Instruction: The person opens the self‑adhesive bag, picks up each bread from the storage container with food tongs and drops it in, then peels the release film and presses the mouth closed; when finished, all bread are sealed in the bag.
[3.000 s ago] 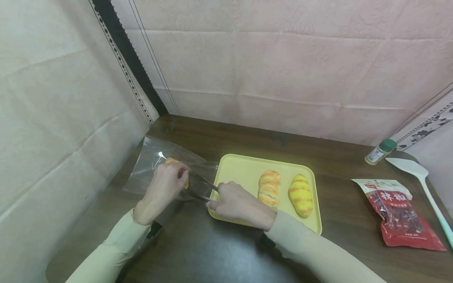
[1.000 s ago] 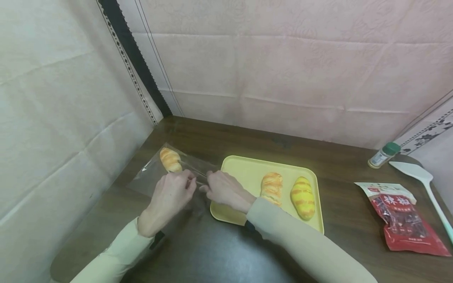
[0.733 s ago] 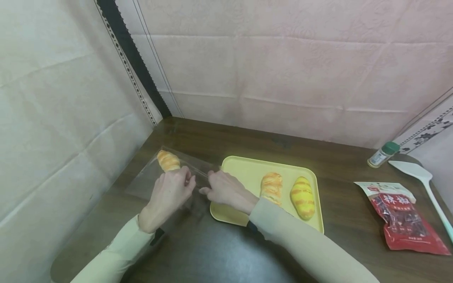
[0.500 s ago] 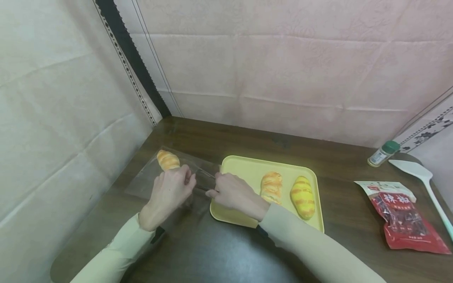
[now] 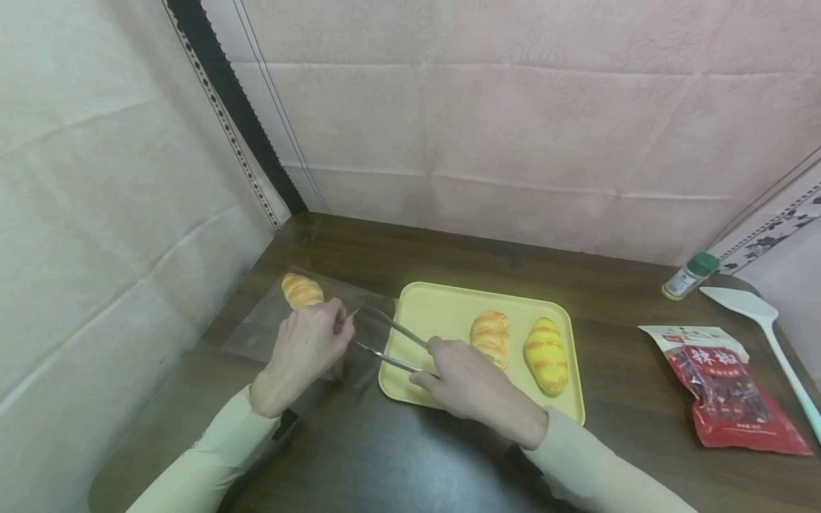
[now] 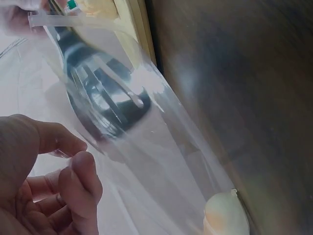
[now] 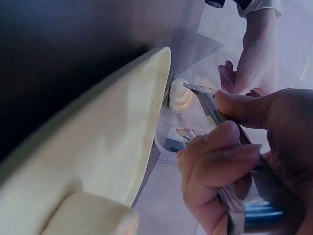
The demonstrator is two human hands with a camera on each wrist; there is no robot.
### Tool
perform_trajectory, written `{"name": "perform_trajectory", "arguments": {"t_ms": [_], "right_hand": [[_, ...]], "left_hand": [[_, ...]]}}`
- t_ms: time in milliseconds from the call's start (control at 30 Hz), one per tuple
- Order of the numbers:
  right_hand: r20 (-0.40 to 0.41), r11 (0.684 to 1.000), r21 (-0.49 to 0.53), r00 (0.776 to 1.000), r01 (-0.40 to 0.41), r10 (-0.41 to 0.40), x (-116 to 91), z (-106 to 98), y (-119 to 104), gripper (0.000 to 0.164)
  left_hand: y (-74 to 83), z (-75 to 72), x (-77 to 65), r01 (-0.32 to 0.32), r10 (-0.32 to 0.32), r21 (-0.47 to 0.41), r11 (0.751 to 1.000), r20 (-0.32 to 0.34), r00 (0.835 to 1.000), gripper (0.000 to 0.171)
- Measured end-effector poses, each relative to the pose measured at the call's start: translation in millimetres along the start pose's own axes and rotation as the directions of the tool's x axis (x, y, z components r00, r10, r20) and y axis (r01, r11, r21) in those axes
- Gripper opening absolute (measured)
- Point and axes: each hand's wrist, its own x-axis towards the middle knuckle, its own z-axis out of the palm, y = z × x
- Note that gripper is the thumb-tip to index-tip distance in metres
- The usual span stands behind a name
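Note:
My left hand (image 5: 306, 347) pinches the clear plastic bag (image 5: 256, 329) near its mouth. Inside the bag, at its far end, lies a small striped bread roll (image 5: 301, 290). My right hand (image 5: 477, 385) grips metal tongs (image 5: 399, 363) over the left side of the tray; their arms are spread and hold nothing. In the left wrist view a slotted tongs head (image 6: 105, 93) shows at the bag's mouth, seen through the film. The right wrist view has the fingers curled round the tongs' handle, with the bagged roll (image 7: 181, 95) beyond the tips.
A yellow tray (image 5: 436, 299) carries an orange-brown bread (image 5: 490, 335) and a yellow bread (image 5: 545, 356). To the right lie a red chili packet (image 5: 731, 392), a green-capped jar (image 5: 691, 276) and a white spatula (image 5: 744, 303). Fabric walls stand behind and at the left.
The right hand has drawn the tongs back rightward out of the bag, and their arms have spread. The bread roll stays in the bag. My left hand keeps its pinch nearly in place.

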Motion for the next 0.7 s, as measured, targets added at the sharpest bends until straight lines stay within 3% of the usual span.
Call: {"name": "perform_trajectory", "arguments": {"t_ms": [267, 700], "right_hand": [[-0.046, 0.998, 0.035, 0.998, -0.048, 0.050, -36, -1, 11, 0.029], [-0.071, 0.973, 0.096, 0.973, -0.211, 0.219, -97, -2, 42, 0.024]], "left_hand": [[-2.1, -0.2, -0.8, 0.007, -0.007, -0.007, 1.000, 0.003, 1.000, 0.023], [-4.7, 0.4, -0.9, -0.004, 0.004, -0.003, 1.000, 0.010, 1.000, 0.021]]}}
